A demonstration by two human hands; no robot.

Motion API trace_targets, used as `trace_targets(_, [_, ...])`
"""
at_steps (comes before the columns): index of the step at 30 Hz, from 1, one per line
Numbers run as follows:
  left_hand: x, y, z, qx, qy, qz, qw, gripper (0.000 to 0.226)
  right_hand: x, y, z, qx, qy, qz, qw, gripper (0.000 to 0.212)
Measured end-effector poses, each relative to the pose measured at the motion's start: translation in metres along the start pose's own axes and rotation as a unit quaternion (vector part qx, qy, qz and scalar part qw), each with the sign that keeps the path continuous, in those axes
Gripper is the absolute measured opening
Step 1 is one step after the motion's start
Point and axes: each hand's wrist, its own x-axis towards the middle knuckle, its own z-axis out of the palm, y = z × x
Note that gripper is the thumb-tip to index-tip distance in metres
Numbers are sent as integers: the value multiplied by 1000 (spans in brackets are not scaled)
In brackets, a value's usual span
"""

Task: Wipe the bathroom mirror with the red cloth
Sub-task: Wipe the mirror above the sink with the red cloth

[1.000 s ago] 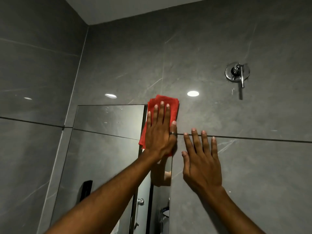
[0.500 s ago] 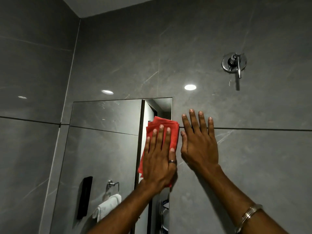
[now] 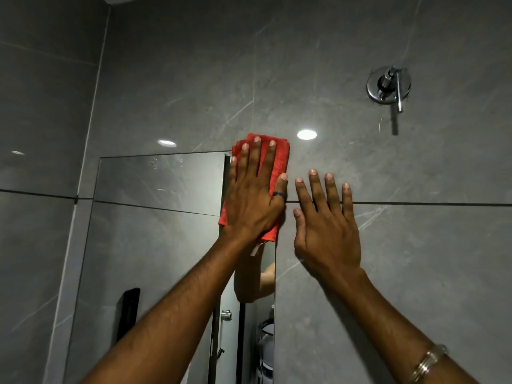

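Hands filled the middle of a head-camera view that looked at a grey tiled bathroom wall. The left hand [image 3: 253,189] lay flat with fingers spread, pressing a folded red cloth [image 3: 278,153] against the upper right corner of the mirror [image 3: 155,217]. The cloth's top edge rode over the mirror's top edge onto the tile, and a lower corner hung out below the palm. A dark ring [image 3: 278,194] sat on one finger of that hand. Just beside it, at three o'clock, the right hand [image 3: 327,225] rested open and empty on the bare wall tile [image 3: 415,259], fingers spread, apparently bracing; a metal bracelet [image 3: 428,363] circled its wrist. At one o'clock from the hands, well apart, a chrome wall valve [image 3: 388,85] jutted from the tile. Faint smears showed on the glass at ten o'clock from the cloth.

Wiping seemed to be in hand at the mirror's top right corner. Most of the glass, toward eight o'clock, probably remained to be covered. The next move likely called for a firm flat-palmed stroke along or down the glass, keeping the cloth from slipping out from under the fingers.
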Motion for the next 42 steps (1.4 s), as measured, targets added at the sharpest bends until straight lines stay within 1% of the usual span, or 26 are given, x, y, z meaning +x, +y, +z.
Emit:
trace_targets(7, [-9,0,7,3,29,-26,999,72,-4,-3,0,-4,0,7,1000,66])
trace_targets(12, [-31,4,9,-14,45,-38,998,71,-25,-9,-2,0,-11,10,1000,68])
trace_targets(17, [-102,9,17,-22,31,-58,998,69,-55,-17,-5,3,-31,14,999,67])
trace_targets(24, [-237,0,34,-21,-1,-73,997,69,-98,-27,-5,4,-46,17,999,67])
trace_targets(28, [-303,5,46,-26,-21,-89,995,69,-117,-33,-3,-5,-41,24,999,65])
trace_targets(32, [-348,14,59,-21,-13,-106,994,73,-123,-39,2,-29,-22,37,999,63])
trace_targets(34, [-370,19,62,-3,-17,-105,994,75,-122,-40,4,-38,-9,44,998,62])
trace_targets(37, [-407,24,65,9,-46,-84,995,80,-123,-41,6,-48,-1,48,998,61])
trace_targets(39, [-432,26,64,5,-54,-62,997,73,-121,-41,5,-51,3,44,998,61])
trace_targets(42, [-461,26,62,-20,-68,-52,996,62,-121,-40,3,-41,-8,43,998,62])
